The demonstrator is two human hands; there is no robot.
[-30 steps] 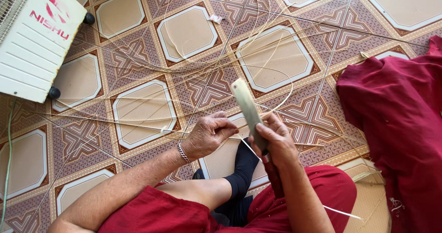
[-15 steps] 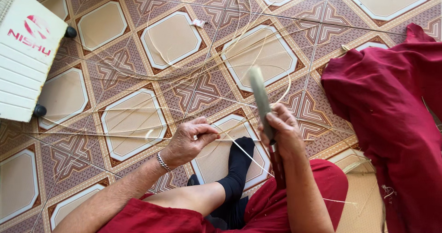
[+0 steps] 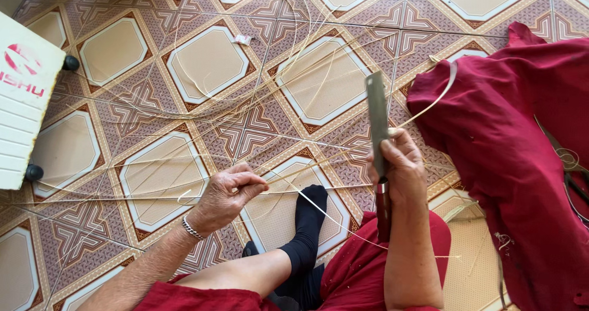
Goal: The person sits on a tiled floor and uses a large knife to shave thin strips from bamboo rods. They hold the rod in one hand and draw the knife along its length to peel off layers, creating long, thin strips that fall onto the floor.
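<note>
Around the knife (image 3: 377,117), loose strips (image 3: 245,96), perhaps bamboo, litter tiles (image 3: 208,62).

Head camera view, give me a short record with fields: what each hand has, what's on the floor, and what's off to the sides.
left hand: left hand pinches a thin pale strip between its fingertips
right hand: right hand grips a long flat-bladed knife, blade pointing away
floor: patterned tiled floor strewn with thin pale strands
foot: black sock on the tiles
right side: dark red cloth
left side: white slatted appliance
</note>
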